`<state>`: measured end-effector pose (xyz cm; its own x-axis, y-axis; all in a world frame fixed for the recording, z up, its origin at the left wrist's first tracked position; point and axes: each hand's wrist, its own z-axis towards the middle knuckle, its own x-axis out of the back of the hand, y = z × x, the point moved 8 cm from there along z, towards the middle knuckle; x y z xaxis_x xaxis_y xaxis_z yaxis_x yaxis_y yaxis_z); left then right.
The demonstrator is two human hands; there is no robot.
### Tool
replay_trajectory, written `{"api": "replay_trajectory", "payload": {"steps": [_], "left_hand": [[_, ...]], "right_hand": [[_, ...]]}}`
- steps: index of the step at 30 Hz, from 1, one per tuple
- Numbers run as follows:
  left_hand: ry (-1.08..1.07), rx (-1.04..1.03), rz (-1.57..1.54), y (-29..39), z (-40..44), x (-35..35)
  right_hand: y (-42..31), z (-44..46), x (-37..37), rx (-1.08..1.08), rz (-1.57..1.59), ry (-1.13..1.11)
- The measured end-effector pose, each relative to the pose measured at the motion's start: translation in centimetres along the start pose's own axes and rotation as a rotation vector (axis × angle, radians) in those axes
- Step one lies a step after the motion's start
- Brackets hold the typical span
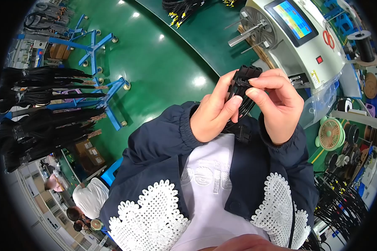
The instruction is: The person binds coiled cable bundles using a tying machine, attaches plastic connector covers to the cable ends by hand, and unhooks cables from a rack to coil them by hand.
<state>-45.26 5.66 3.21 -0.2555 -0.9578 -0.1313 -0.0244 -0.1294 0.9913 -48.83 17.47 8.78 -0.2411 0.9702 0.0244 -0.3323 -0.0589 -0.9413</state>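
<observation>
A black cable bundle with black connectors (249, 72) at its top is held up in front of the chest. My left hand (217, 108) is closed around the bundle just below the connectors, thumb on its front. On the other side my right hand (277, 100) pinches at the connectors with thumb and forefinger touching their right edge. Black wires run down from between the hands, and another black connector (242, 134) hangs below them, near the jacket. Part of the bundle is hidden behind the fingers.
A white machine (310, 54) with a screen and spool stands at the upper right on a green table (205, 35). Black cables (50, 125) hang on blue wheeled racks (93, 52) at left. A green fan (330, 134) is at right. Other people sit at lower left.
</observation>
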Motion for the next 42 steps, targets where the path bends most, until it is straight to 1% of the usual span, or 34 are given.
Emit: {"api": "replay_trajectory", "payload": {"steps": [8, 14, 20, 23, 25, 32, 42], "left_hand": [[-0.003, -0.003, 0.041, -0.1, 0.1, -0.1], [0.008, -0.046, 0.097, 0.4, 0.1, 0.0], [0.01, -0.05, 0.089, 0.3, 0.1, -0.2], [0.014, -0.039, 0.12, 0.5, 0.1, -0.1], [0.021, -0.049, 0.181, 0.9, 0.2, -0.1], [0.034, -0.078, 0.229, 0.7, 0.1, -0.2], [0.041, -0.085, 0.225, 0.7, 0.1, -0.4]], "right_hand": [[0.8, -0.3, 0.2, -0.051, 0.104, 0.026], [0.7, -0.2, 0.2, -0.076, 0.079, -0.001], [1.5, -0.4, 0.3, -0.091, 0.226, -0.019], [1.5, -0.3, 0.2, -0.089, 0.215, -0.026], [1.6, -0.4, 0.1, -0.077, 0.229, -0.016], [1.3, -0.7, 0.1, -0.078, 0.188, 0.026], [1.4, -0.8, 0.2, -0.107, 0.322, 0.053]]}}
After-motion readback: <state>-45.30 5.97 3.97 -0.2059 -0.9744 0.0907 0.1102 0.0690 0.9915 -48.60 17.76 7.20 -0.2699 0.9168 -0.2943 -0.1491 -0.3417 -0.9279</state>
